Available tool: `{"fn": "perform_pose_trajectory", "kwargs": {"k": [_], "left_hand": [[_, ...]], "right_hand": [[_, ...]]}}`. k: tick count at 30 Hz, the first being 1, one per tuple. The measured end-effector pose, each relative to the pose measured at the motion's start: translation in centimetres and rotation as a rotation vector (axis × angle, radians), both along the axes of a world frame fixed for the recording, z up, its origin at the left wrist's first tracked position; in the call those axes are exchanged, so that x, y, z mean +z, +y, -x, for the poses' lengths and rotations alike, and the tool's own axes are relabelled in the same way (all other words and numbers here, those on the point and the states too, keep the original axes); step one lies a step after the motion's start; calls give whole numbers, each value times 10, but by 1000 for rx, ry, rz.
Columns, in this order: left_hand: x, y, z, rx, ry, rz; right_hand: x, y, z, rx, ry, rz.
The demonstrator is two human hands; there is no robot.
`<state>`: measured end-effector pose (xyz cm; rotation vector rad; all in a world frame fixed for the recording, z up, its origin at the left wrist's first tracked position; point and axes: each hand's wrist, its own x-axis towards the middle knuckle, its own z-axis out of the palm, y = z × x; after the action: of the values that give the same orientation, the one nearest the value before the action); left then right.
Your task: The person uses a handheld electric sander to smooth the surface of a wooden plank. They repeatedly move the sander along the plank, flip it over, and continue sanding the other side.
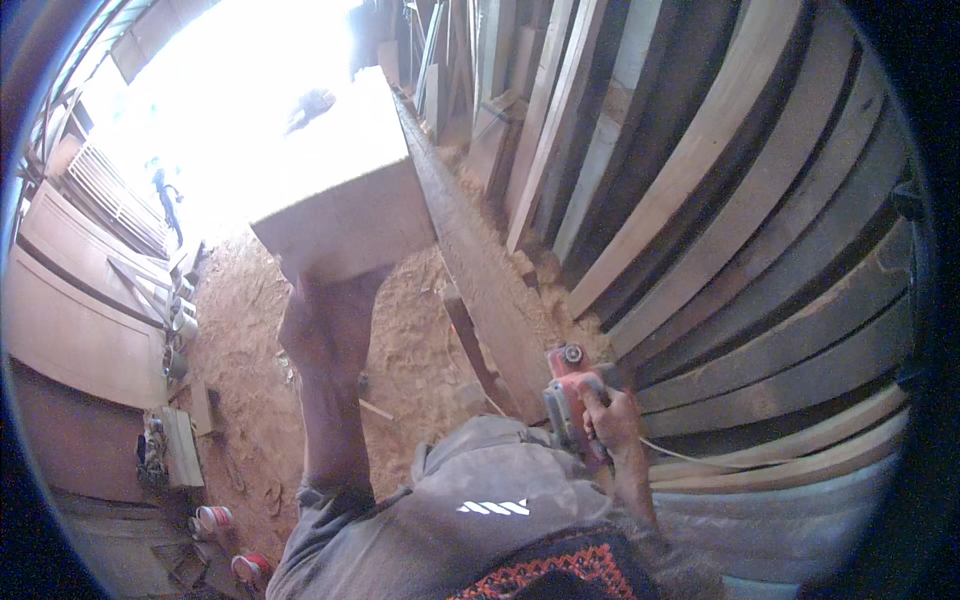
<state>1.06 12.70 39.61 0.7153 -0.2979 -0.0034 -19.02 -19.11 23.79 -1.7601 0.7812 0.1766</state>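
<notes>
In my right hand (612, 418) is the handle of a red and grey electric hand planer (565, 385), with a round knob at its front. The planer is at the near end of a long narrow wooden beam (480, 270) that slants away to the upper left. My left arm reaches forward, and my left hand (335, 283) grips the near edge of a wide wooden board (355, 220). Its fingers are mostly hidden by the board. Strong light washes out the board's far part, which lies against the beam's left side.
Long timber planks (700, 170) lean in rows along the right. A pale cable (700, 457) runs right from the planer. Sawdust covers the ground (240, 340). Wooden panels (85, 320) stand at the left, near several buckets (213, 518) and wood offcuts (183, 448).
</notes>
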Motion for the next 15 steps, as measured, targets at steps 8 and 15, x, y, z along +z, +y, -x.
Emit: {"fn": "perform_pose_trajectory", "kwargs": {"k": [8,15], "left_hand": [[-171,-17,57,-183,604,-259],[-292,-62,48,-340,796,-587]], "right_hand": [[-9,-7,3,-25,-71,-95],[-2,-2,17,-130,-30,-83]]}}
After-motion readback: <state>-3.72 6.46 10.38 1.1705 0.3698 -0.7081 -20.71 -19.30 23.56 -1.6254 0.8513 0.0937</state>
